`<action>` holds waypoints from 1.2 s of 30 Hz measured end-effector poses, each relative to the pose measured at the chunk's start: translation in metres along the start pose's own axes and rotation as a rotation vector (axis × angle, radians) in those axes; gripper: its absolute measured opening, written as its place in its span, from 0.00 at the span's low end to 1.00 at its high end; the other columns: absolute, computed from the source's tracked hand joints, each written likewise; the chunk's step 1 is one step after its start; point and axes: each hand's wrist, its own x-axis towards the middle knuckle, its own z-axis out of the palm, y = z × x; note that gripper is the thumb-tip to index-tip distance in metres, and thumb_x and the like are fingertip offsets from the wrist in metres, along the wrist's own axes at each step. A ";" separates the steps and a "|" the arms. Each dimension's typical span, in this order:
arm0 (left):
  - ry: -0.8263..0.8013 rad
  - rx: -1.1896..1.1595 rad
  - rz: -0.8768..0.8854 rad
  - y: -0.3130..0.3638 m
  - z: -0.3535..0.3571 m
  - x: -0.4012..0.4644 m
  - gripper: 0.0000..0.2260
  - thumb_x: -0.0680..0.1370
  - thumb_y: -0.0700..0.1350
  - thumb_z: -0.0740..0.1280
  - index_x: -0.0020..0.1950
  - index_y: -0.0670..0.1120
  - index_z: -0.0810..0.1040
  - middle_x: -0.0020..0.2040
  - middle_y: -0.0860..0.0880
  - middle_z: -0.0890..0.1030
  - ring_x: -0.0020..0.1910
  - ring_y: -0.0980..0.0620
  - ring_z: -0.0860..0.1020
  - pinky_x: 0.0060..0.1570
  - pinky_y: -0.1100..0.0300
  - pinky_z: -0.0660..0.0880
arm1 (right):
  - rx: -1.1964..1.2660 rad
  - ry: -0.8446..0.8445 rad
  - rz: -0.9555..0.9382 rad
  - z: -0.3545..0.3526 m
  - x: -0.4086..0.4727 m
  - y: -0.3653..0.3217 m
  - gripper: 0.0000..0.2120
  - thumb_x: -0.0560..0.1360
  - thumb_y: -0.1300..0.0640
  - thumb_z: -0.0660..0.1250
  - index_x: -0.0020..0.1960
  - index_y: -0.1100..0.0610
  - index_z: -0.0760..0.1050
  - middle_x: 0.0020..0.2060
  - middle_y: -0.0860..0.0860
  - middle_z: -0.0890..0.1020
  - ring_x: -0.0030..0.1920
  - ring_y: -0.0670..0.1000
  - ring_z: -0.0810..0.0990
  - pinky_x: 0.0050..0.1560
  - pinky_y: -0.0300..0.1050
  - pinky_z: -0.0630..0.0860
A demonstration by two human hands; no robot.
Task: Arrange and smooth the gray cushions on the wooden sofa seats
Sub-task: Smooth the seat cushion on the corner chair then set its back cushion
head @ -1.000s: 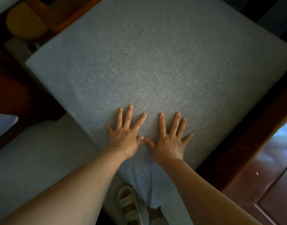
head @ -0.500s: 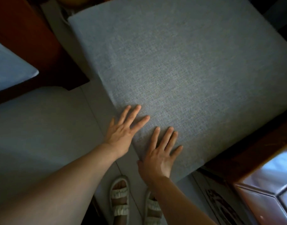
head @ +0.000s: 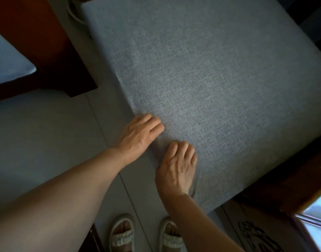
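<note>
Large square gray woven-fabric cushion [head: 201,91] lying flat, filling most of the view; edges run diagonal in frame, one corner pointing toward bottom centre, opp. side running off top. No clear long axis, looks approx. square. Right edge sits along dark reddish-brown wooden sofa frame [head: 283,179], lower right. Left edge overhangs pale gray tiled floor [head: 47,133].

Left hand [head: 139,135] on cushion's near-left edge, fingers bent w/ tips pressed into the fabric; palm over the edge. Right hand [head: 177,168] just beside it, nearer the bottom corner, fingers likewise curled down onto the fabric. Hands close together but not touching. Fabric bunched in small creases betw. and under the two hands; can't tell for sure whether cloth is pinched or only pressed. Thumbs hidden.

Second pale gray cushion [head: 9,59] at far left, only a corner showing, on another dark wooden frame piece [head: 47,42].

Two feet in white ruffled-strap sandals [head: 123,233] on the floor at bottom. Patterned dark mat [head: 259,235] at bottom right, blurred. No containers w/ contents discernible; round pale rim at top left too cut off to ID.
</note>
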 end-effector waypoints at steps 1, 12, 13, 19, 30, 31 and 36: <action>-0.001 -0.010 0.037 -0.003 -0.001 0.002 0.05 0.73 0.38 0.61 0.44 0.44 0.76 0.41 0.46 0.77 0.42 0.47 0.73 0.42 0.54 0.73 | -0.001 0.019 0.015 -0.001 0.001 -0.003 0.12 0.64 0.65 0.68 0.45 0.60 0.70 0.41 0.59 0.74 0.42 0.58 0.68 0.44 0.51 0.65; -0.138 -0.074 0.177 -0.017 -0.012 0.005 0.08 0.67 0.37 0.56 0.28 0.45 0.70 0.27 0.49 0.71 0.27 0.49 0.73 0.21 0.65 0.62 | -0.003 -0.202 0.080 -0.016 0.006 -0.032 0.13 0.55 0.68 0.77 0.29 0.59 0.73 0.25 0.54 0.75 0.25 0.54 0.75 0.24 0.40 0.70; -0.147 -0.072 0.179 -0.016 -0.015 0.006 0.09 0.66 0.37 0.56 0.28 0.45 0.70 0.26 0.49 0.71 0.27 0.49 0.73 0.22 0.66 0.59 | -0.005 -0.227 0.085 -0.018 0.007 -0.033 0.14 0.53 0.67 0.78 0.29 0.58 0.74 0.24 0.53 0.75 0.24 0.53 0.76 0.22 0.39 0.69; -0.137 -0.079 0.162 -0.012 -0.034 0.003 0.09 0.65 0.37 0.54 0.26 0.45 0.69 0.24 0.49 0.70 0.24 0.49 0.72 0.27 0.67 0.54 | 0.040 -0.417 0.002 -0.044 0.010 -0.027 0.10 0.77 0.64 0.57 0.55 0.58 0.74 0.53 0.54 0.79 0.54 0.57 0.78 0.47 0.46 0.71; -0.263 -0.063 0.095 -0.032 -0.075 -0.059 0.07 0.65 0.38 0.61 0.27 0.45 0.69 0.26 0.48 0.70 0.26 0.48 0.73 0.21 0.65 0.61 | 0.149 -0.530 -0.098 -0.056 -0.027 -0.079 0.12 0.77 0.65 0.58 0.58 0.58 0.73 0.56 0.54 0.78 0.57 0.57 0.77 0.49 0.47 0.71; -0.273 -0.069 0.085 -0.033 -0.076 -0.060 0.06 0.64 0.38 0.63 0.27 0.45 0.69 0.25 0.48 0.70 0.26 0.47 0.73 0.21 0.65 0.62 | 0.147 -0.531 -0.102 -0.055 -0.027 -0.080 0.12 0.77 0.65 0.58 0.58 0.58 0.73 0.56 0.54 0.78 0.57 0.57 0.78 0.49 0.46 0.71; -0.409 0.000 0.039 -0.025 -0.079 -0.047 0.08 0.66 0.33 0.71 0.33 0.43 0.74 0.31 0.46 0.74 0.33 0.46 0.76 0.29 0.61 0.59 | 0.200 -0.517 -0.112 -0.053 -0.024 -0.071 0.12 0.75 0.65 0.60 0.57 0.55 0.73 0.54 0.53 0.78 0.54 0.57 0.78 0.49 0.46 0.71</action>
